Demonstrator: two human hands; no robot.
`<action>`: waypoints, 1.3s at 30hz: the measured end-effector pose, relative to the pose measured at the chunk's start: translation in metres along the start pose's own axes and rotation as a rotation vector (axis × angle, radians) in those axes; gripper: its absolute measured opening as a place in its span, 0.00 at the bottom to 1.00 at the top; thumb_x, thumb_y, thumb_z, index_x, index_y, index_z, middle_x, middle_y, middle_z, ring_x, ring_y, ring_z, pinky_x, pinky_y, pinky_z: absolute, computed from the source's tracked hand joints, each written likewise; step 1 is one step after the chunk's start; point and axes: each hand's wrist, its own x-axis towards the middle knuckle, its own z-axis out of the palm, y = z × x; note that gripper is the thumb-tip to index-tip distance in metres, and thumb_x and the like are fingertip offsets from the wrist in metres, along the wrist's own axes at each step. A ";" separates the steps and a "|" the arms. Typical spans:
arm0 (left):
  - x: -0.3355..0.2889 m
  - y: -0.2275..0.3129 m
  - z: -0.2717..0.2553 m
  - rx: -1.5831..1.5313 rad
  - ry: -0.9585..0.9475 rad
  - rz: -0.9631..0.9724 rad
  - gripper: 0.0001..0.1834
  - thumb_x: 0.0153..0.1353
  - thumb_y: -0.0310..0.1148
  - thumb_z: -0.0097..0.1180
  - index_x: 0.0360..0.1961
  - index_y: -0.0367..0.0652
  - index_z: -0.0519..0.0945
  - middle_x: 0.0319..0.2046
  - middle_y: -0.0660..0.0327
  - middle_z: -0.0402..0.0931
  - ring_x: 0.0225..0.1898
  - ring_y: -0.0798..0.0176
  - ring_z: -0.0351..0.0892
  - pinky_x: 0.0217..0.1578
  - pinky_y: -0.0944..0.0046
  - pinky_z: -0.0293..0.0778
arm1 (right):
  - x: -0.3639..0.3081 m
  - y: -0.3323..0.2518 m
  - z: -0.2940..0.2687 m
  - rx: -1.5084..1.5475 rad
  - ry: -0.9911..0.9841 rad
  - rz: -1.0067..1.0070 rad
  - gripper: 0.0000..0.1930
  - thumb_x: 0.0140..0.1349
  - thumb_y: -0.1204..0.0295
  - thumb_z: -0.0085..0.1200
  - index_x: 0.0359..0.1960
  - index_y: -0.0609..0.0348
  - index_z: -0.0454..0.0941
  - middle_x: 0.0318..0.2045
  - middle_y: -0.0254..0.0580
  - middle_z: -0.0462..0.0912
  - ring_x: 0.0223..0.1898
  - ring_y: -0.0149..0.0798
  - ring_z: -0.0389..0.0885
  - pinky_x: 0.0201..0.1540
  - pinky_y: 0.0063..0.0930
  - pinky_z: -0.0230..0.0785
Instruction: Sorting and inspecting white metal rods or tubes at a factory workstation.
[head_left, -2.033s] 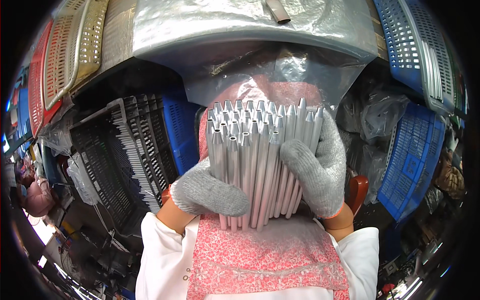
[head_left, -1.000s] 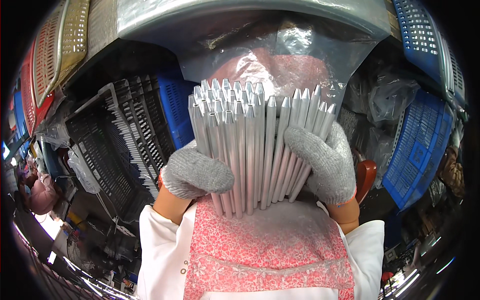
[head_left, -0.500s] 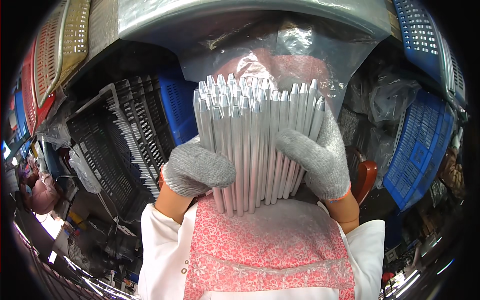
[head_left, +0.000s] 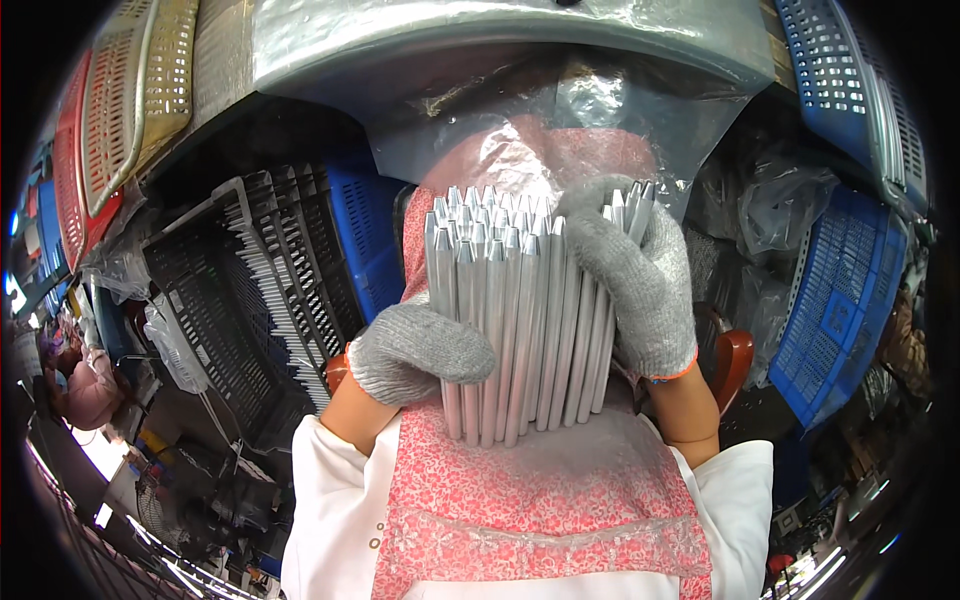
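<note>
A thick bundle of silvery metal rods with tapered tips stands nearly upright above my lap, its lower ends close to the dusty pink floral apron. My left hand, in a grey knitted glove, wraps the bundle's left side with the thumb across the front. On the right side, my right hand, gloved the same way, grips the rods near their upper part. Its thumb lies over the front and covers some tips, while a few tips show between thumb and palm. The fingers behind the bundle are hidden.
A plastic-covered work surface lies ahead, its clear sheet hanging toward my lap. Black crates stand at left, a blue crate at right. Yellow basket and another blue basket sit at the upper sides.
My right hand has moved up and its thumb now reaches higher over the rods. The bundle looks narrower and sits slightly lower; my left hand has shifted a little right.
</note>
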 end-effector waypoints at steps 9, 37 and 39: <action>0.002 -0.003 0.000 -0.055 0.001 0.071 0.10 0.60 0.24 0.48 0.41 0.32 0.78 0.38 0.51 0.80 0.37 0.60 0.82 0.39 0.64 0.81 | 0.004 0.000 -0.003 0.081 0.064 0.052 0.10 0.61 0.65 0.55 0.37 0.60 0.79 0.30 0.31 0.80 0.31 0.22 0.76 0.34 0.17 0.68; 0.006 0.006 0.005 -0.523 0.120 0.049 0.14 0.63 0.25 0.42 0.47 0.32 0.74 0.38 0.50 0.80 0.37 0.59 0.83 0.41 0.63 0.80 | -0.007 0.012 -0.009 -0.176 -0.172 0.225 0.42 0.52 0.63 0.65 0.64 0.66 0.54 0.53 0.48 0.72 0.54 0.38 0.71 0.58 0.31 0.63; 0.005 0.005 -0.001 -0.487 0.155 0.016 0.14 0.63 0.25 0.42 0.48 0.32 0.74 0.38 0.50 0.80 0.37 0.59 0.83 0.41 0.63 0.80 | -0.007 0.007 -0.009 -0.123 -0.186 0.229 0.42 0.51 0.63 0.66 0.64 0.66 0.54 0.53 0.48 0.72 0.54 0.38 0.72 0.58 0.31 0.64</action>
